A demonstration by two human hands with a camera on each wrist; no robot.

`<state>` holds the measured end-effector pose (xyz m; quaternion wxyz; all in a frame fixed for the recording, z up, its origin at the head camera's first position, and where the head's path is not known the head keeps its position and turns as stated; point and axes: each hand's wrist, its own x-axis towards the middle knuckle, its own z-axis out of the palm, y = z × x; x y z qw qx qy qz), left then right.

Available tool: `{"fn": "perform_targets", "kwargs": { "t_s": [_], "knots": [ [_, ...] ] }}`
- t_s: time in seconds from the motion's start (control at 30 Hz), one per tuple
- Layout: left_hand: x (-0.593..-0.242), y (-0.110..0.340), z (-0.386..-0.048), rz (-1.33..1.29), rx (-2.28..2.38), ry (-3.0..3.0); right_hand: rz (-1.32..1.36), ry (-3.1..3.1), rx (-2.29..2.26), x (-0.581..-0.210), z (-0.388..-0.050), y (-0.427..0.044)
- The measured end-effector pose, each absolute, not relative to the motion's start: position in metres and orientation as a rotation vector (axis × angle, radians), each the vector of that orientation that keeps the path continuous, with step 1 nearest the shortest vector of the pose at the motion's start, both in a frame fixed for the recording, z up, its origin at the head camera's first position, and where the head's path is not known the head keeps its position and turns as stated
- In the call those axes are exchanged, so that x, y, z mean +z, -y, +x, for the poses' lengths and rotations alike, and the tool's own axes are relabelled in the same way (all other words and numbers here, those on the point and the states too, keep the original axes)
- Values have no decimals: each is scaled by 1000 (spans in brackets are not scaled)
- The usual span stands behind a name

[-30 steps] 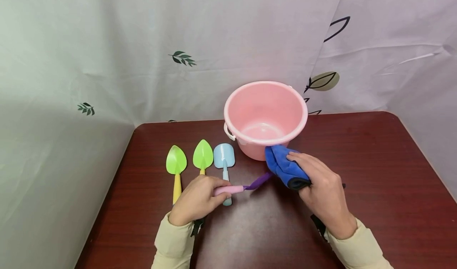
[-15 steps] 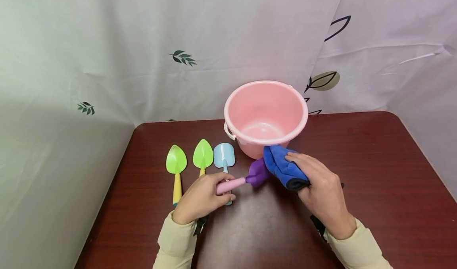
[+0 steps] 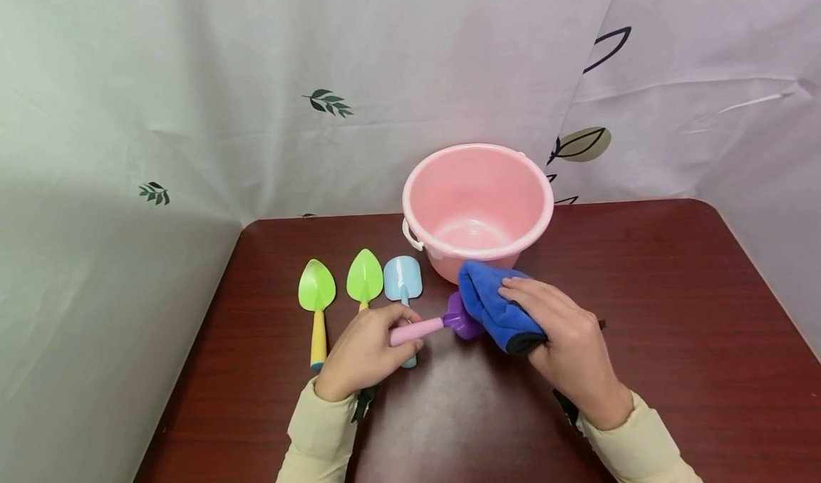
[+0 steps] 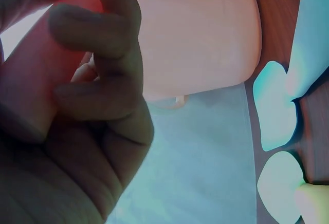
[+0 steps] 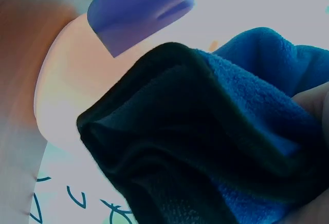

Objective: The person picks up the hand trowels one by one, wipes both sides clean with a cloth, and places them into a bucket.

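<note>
My left hand grips the pink handle of a small shovel with a purple blade. The blade points right, in front of the pink bucket. A folded blue cloth with black edging is held in my right hand. In the head view the cloth covers the far part of the blade. The right wrist view shows the purple blade beyond the cloth; whether they touch there I cannot tell. In the left wrist view my fingers curl round the handle.
Left of the bucket lie a light blue shovel and two green trowels with yellow handles, one trowel beside the other trowel. My left hand is over the nearer handles. A white curtain hangs behind the brown table.
The shovel has turned so that its purple blade shows broader. My right hand has moved the cloth slightly left over the blade, and my left hand has shifted a little right.
</note>
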<state>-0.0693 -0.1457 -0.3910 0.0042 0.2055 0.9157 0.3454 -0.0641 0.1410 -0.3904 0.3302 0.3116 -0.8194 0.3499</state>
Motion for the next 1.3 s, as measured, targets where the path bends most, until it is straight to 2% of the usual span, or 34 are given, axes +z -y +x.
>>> {"fn": "perform_targets", "kwargs": {
  "t_s": [0.67,1.3],
  "knots": [
    [-393,139,-70,792,1086,-2868,1124,2263,786,-402,-62,-133],
    [-391,140,-69,830,1099,-2846,1214,2429,745,-404,-61,-134]
  ]
}}
